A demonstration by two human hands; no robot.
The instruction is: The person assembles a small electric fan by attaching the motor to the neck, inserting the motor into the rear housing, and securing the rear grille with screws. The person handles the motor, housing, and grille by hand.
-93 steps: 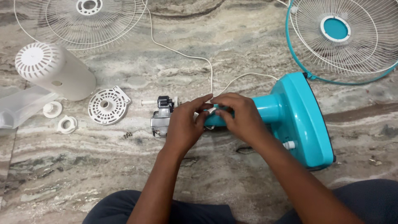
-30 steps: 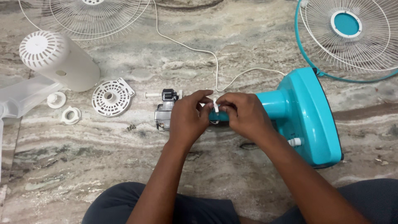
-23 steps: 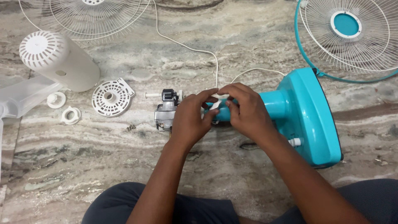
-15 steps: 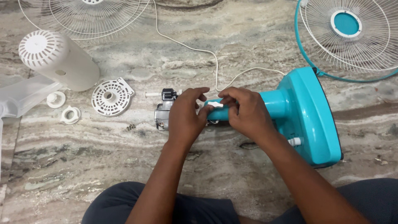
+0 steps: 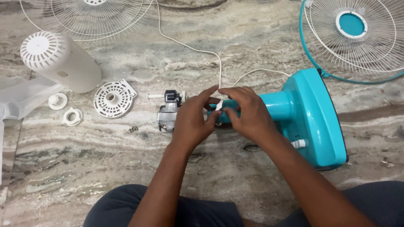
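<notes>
Pinching now, both hands meet over the neck of the teal fan stand point(image 5: 294, 115), which lies on its side on the stone floor point(image 5: 235, 50); the left hand point(image 5: 191, 122) curls its fingertips round a small white clip point(image 5: 219, 105), and the right hand point(image 5: 248, 113) closes on the same piece from the other side. Half a second ago that clip lay flat along the neck; now it stands tipped up between the fingertips, so it looks to have been turned or lifted rather than left seated; the stand itself has not shifted. The white cord point(image 5: 198, 50) runs in under the fingers; where it ends is hidden. The metal motor point(image 5: 167, 113) sits just beyond the left hand, half covered by it; whether the clip grips the cord I cannot tell, the knuckles block it.
</notes>
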